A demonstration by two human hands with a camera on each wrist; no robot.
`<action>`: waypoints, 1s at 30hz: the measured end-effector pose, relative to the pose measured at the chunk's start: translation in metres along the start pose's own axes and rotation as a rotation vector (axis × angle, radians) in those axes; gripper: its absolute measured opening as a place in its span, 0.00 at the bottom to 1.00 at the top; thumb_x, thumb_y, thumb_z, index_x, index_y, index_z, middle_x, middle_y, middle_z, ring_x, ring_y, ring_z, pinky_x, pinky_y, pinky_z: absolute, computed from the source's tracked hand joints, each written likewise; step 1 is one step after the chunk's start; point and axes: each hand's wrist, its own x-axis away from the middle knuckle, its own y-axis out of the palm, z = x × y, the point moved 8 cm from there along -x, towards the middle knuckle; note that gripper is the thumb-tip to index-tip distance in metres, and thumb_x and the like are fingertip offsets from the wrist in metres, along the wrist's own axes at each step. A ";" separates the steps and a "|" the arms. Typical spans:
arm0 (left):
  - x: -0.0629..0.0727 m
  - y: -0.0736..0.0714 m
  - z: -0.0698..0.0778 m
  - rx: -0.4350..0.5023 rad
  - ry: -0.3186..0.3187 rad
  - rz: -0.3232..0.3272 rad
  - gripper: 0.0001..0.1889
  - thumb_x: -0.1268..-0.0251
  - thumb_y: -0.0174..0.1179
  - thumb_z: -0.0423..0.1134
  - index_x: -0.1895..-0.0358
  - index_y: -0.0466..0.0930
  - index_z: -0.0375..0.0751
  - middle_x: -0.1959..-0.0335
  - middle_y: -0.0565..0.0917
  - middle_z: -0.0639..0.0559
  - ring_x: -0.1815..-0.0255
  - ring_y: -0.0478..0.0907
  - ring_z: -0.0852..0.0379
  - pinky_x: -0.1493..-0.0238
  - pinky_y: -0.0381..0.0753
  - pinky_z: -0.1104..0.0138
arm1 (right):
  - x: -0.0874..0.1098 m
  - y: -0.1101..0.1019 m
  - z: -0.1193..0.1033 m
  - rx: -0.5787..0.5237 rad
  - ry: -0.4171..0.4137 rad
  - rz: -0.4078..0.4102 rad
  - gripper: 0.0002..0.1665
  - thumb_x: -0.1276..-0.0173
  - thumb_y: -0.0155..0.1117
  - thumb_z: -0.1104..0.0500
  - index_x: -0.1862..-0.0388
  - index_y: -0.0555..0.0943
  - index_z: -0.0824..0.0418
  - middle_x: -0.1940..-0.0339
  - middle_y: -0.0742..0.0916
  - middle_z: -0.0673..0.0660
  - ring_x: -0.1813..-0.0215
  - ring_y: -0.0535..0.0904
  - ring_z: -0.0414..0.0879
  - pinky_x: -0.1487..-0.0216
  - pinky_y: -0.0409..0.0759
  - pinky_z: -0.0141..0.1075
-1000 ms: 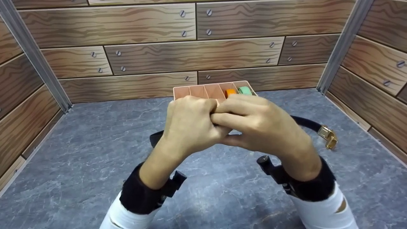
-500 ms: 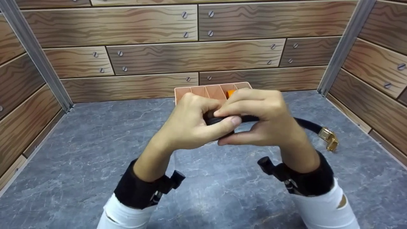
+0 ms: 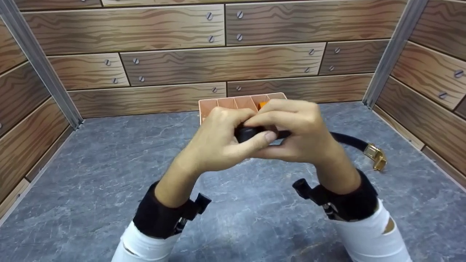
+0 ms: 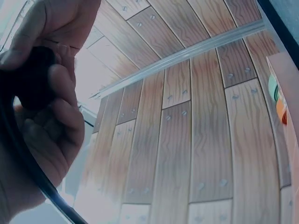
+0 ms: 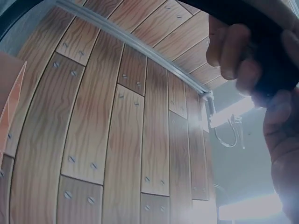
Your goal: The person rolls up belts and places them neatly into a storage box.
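Note:
A black belt point(image 3: 347, 141) with a gold buckle point(image 3: 376, 156) runs out to the right from my hands in the head view. Its other part is bunched into a thick, dark roll point(image 3: 245, 134) between my fingers. My left hand point(image 3: 220, 142) grips the roll, thumb along the near side. From the right, my right hand point(image 3: 300, 125) pinches the belt against the roll, fingertips meeting the left hand's. In the left wrist view the dark roll point(image 4: 37, 77) sits between thumb and curled fingers. The right wrist view shows fingers wrapped round the dark bundle point(image 5: 275, 65).
Behind my hands stands a pink divided box point(image 3: 208, 105) with an orange roll point(image 3: 262, 104) in it. A mint-green roll point(image 4: 273, 86) beside the orange one shows in the left wrist view. Wood-patterned walls point(image 3: 174, 65) enclose the grey marbled tabletop point(image 3: 109, 163).
My left hand has turned so its thumb and the dark roll show. The black end that stuck out at left is gone from view. My right hand now covers the mint-green roll.

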 end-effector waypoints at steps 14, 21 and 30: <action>0.003 -0.004 -0.004 -0.469 -0.168 0.139 0.21 0.54 0.65 0.51 0.90 0.64 0.49 0.92 0.60 0.62 0.89 0.58 0.62 0.89 0.56 0.67 | 0.004 0.022 -0.013 0.344 0.047 -0.362 0.21 0.44 0.78 0.51 0.56 0.85 0.62 0.58 0.85 0.56 0.58 0.80 0.47 0.54 0.81 0.34; 0.003 -0.005 0.005 -0.446 -0.062 0.153 0.18 0.49 0.64 0.52 0.87 0.69 0.50 0.91 0.65 0.61 0.89 0.61 0.62 0.88 0.60 0.67 | 0.001 0.015 -0.011 0.231 -0.008 -0.224 0.17 0.44 0.78 0.53 0.60 0.87 0.62 0.63 0.87 0.56 0.64 0.81 0.47 0.61 0.81 0.35; -0.001 -0.001 -0.002 0.098 -0.028 0.061 0.13 0.42 0.67 0.49 0.72 0.84 0.42 0.80 0.82 0.58 0.83 0.71 0.69 0.85 0.69 0.71 | -0.004 -0.006 0.012 -0.346 0.146 -0.016 0.24 0.57 0.86 0.58 0.63 0.88 0.71 0.66 0.88 0.63 0.62 0.85 0.49 0.60 0.84 0.35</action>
